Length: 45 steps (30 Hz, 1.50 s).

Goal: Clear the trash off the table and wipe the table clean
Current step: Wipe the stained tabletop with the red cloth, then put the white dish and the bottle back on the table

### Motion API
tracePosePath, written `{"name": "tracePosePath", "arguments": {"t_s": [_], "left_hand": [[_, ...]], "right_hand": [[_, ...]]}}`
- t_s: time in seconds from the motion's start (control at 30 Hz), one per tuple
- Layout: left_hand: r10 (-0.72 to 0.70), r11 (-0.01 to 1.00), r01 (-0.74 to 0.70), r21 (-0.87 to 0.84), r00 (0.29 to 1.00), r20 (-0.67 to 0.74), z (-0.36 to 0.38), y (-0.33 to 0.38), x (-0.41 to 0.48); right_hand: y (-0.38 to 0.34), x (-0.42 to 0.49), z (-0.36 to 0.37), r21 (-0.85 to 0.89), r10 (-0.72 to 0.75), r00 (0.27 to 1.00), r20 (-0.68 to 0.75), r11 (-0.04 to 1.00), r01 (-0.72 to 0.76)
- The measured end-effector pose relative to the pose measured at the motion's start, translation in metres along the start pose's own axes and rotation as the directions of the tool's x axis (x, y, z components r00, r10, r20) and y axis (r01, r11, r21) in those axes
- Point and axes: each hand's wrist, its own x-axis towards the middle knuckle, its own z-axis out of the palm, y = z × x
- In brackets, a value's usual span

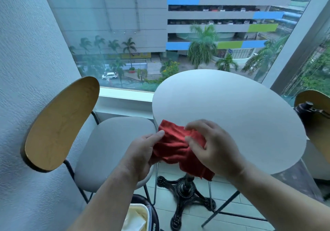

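Red cloth held at near edge of round white table.
Left hand and right hand both pinched tight on it, bunching it up.

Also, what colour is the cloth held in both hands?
Red, plain with no pattern; the cloth shows clearly in the head view.

The right-hand chair and the bin below are cut off by the edges

Cloth: plain red. Surface: plain white. Pedestal base: black. Chair: grey seat, tan wood-grain backrest, black frame. Wall: textured pale blue-grey.
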Motion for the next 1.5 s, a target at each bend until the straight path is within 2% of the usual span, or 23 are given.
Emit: {"name": "tracePosePath", "arguments": {"t_s": [0.1, 0.2, 0.3, 0.4, 0.5, 0.57, 0.7, 0.8, 0.9, 1.0, 1.1, 1.13, 1.2, 1.27, 1.33, 1.4, 1.5], "left_hand": [[0.018, 1.000, -0.018, 0.017, 1.000, 0.008, -0.004, -0.003, -0.005], [0.038, 0.999, -0.038, -0.007, 0.998, 0.043, -0.012, -0.010, -0.015], [0.092, 0.995, -0.085, -0.049, 0.983, 0.157, -0.020, -0.018, -0.028], [0.223, 0.974, -0.224, -0.022, 0.949, 0.221, -0.024, -0.030, -0.038], [0.366, 0.913, -0.395, 0.106, 0.904, 0.221, -0.017, -0.043, -0.052], [0.427, 0.843, -0.483, 0.237, 0.869, 0.252, -0.008, -0.049, -0.058], [0.561, 0.562, -0.613, 0.555, 0.776, 0.288, 0.016, -0.050, -0.068], [0.628, 0.403, -0.685, 0.607, 0.690, 0.361, 0.039, -0.051, -0.077], [0.639, 0.293, -0.712, 0.638, 0.642, 0.424, 0.065, -0.060, -0.085], [0.624, 0.239, -0.729, 0.641, 0.621, 0.474, 0.096, -0.073, -0.094], [0.584, 0.302, -0.749, 0.590, 0.634, 0.506, 0.139, -0.095, -0.103], [0.553, 0.375, -0.729, 0.572, 0.672, 0.493, 0.156, -0.104, -0.106], [0.461, 0.599, -0.614, 0.514, 0.789, 0.405, 0.189, -0.124, -0.107], [0.379, 0.751, -0.484, 0.450, 0.873, 0.306, 0.223, -0.147, -0.101], [0.301, 0.822, -0.372, 0.431, 0.926, 0.226, 0.252, -0.168, -0.089], [0.185, 0.896, -0.240, 0.374, 0.966, 0.178, 0.277, -0.186, -0.077], [0.056, 0.912, -0.133, 0.388, 0.977, 0.204, 0.303, -0.212, -0.061]], "right_hand": [[0.005, -0.022, -0.011, -0.144, 0.078, 0.996, -0.038, 0.986, -0.083], [-0.003, -0.042, -0.014, -0.197, 0.093, 0.995, 0.036, 0.977, -0.084], [-0.007, -0.059, -0.015, -0.203, 0.080, 0.992, 0.099, 0.977, -0.059], [-0.004, -0.073, -0.020, -0.128, 0.077, 0.994, 0.073, 0.990, -0.067], [-0.004, -0.086, -0.030, -0.068, 0.075, 0.996, 0.042, 0.995, -0.072], [-0.002, -0.092, -0.042, -0.042, 0.081, 0.997, 0.016, 0.996, -0.081], [0.004, -0.106, -0.073, 0.018, 0.142, 0.990, -0.005, 0.990, -0.142], [0.011, -0.123, -0.096, 0.064, 0.191, 0.982, -0.011, 0.980, -0.190], [0.027, -0.146, -0.117, 0.129, 0.273, 0.962, 0.021, 0.953, -0.274], [0.053, -0.176, -0.135, 0.359, 0.426, 0.902, 0.074, 0.832, -0.423], [0.078, -0.204, -0.155, 0.562, 0.556, 0.823, 0.114, 0.648, -0.515], [0.087, -0.213, -0.163, 0.605, 0.597, 0.795, 0.106, 0.596, -0.528], [0.108, -0.231, -0.178, 0.668, 0.672, 0.735, 0.087, 0.508, -0.544], [0.136, -0.251, -0.188, 0.680, 0.709, 0.700, 0.088, 0.471, -0.562], [0.163, -0.267, -0.194, 0.688, 0.749, 0.655, 0.103, 0.422, -0.590], [0.186, -0.280, -0.201, 0.715, 0.800, 0.585, 0.134, 0.330, -0.616], [0.214, -0.300, -0.208, 0.719, 0.827, 0.527, 0.195, 0.245, -0.651]]}}
